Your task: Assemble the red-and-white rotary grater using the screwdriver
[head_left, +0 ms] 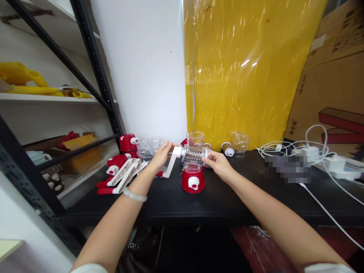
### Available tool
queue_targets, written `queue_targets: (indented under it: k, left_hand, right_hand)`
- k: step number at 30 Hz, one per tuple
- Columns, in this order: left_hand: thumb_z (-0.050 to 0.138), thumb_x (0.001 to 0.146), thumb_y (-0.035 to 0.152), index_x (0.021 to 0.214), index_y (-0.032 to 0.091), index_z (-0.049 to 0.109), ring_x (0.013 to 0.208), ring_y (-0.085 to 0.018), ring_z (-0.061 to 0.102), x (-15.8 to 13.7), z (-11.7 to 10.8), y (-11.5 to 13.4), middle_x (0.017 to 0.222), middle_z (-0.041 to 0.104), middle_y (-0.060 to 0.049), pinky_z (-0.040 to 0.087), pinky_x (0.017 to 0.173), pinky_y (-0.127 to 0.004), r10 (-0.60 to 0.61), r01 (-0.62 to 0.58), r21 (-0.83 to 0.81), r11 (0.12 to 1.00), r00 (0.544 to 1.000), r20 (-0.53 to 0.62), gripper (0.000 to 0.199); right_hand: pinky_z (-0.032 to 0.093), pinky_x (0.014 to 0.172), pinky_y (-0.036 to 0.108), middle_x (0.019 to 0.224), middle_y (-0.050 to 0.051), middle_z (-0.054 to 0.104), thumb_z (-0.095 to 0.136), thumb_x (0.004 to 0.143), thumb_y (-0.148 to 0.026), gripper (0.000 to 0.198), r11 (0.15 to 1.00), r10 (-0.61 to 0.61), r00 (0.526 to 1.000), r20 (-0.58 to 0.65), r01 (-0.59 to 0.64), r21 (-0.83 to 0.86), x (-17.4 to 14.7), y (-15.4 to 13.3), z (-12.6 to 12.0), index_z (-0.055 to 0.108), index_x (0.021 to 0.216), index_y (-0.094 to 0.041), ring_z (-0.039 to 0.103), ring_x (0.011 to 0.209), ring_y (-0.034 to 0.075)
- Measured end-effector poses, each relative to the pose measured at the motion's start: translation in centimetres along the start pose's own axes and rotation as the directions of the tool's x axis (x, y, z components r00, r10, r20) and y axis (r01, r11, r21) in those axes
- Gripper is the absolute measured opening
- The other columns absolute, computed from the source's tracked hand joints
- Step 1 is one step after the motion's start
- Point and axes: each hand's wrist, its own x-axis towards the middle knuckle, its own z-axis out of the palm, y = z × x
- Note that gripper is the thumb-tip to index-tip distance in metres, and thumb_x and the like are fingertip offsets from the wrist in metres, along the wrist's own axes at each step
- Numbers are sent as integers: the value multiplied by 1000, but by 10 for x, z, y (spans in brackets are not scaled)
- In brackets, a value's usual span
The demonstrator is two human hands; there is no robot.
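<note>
A rotary drum grater stands upright on the black table, with a red base (193,183) bearing a white knob and a clear hopper (195,138) above. Across its middle lies a perforated metal drum (193,155); whether it sits inside the clear body or in front of it, I cannot tell. My right hand (218,163) pinches the drum's white right end. At the drum's left end, my left hand (162,156) has its fingers together at the top of the white crank handle (171,163). Its fingertips are partly hidden. The crank's arm slants down to the left.
More white crank handles (126,178) with red grips lie to the left. Behind them are red bases (127,143) and clear parts (150,146). A spare drum (227,148) and clear pieces (239,142) are at the back right. White cables and chargers (309,153) spread over the right side.
</note>
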Motion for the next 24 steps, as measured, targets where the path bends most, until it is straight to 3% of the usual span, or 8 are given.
queue_targets:
  k: [3, 5, 13, 24]
  left_hand:
    - [43, 93, 58, 116, 12, 69, 80, -23, 70, 17, 13, 1, 104, 75, -13, 54, 68, -33, -54, 69, -102, 992, 988, 144, 57]
    - [46, 94, 55, 120, 12, 68, 82, -23, 69, 23, 21, 2, 105, 75, -13, 54, 71, -34, -49, 72, -128, 989, 984, 170, 55]
    - [52, 92, 39, 118, 11, 70, 105, -26, 65, 25, 24, 0, 109, 74, -12, 48, 96, -38, 5, 4, -97, 995, 996, 87, 42]
    - [55, 89, 37, 113, 13, 65, 93, -22, 65, 24, 28, -2, 100, 72, -7, 49, 87, -33, 9, -5, -71, 997, 999, 49, 36]
  right_hand:
    - [51, 74, 35, 72, 4, 71, 82, 60, -56, 43, 1000, 7, 1000, 3, -7, 4, 1, 2, -1, 66, 74, -19, 65, 71, 20]
    - [51, 76, 36, 75, 4, 72, 82, 61, -56, 43, 1000, 16, 1000, 12, -17, 13, 2, 3, -2, 68, 78, -19, 66, 74, 21]
    - [50, 75, 33, 73, 2, 71, 84, 61, -51, 39, 994, 53, 998, 41, -57, 97, 5, 3, -4, 67, 74, -18, 64, 71, 17]
    - [50, 71, 33, 72, 3, 72, 85, 56, -56, 44, 996, 47, 998, 31, -50, 80, 4, 0, -3, 67, 71, -18, 63, 68, 17]
